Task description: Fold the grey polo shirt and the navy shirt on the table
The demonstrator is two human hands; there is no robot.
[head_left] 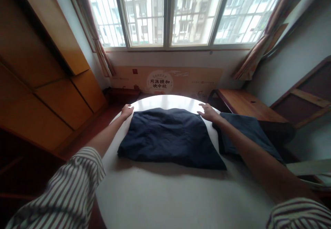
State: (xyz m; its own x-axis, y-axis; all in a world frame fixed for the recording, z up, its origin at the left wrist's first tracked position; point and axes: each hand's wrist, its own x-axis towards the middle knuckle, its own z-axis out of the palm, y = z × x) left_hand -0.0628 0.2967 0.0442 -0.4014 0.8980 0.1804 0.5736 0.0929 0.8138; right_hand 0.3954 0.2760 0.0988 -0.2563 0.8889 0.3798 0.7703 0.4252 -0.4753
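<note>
head view: dark garment (168,137) lies folded flat mid-table (165,194), one part draped off the right edge. left hand (127,111) and right hand (208,112) rest at its far corners, fingers seemingly loose, grip unclear. folding looks partway done.

The garment's (168,136) right part hangs off the table (165,194), perhaps behind the forearm.

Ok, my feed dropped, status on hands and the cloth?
Left hand on far left corner of dark blue garment, right hand on far right corner. Garment folded flat on white round table. Part hangs off right edge.
</note>
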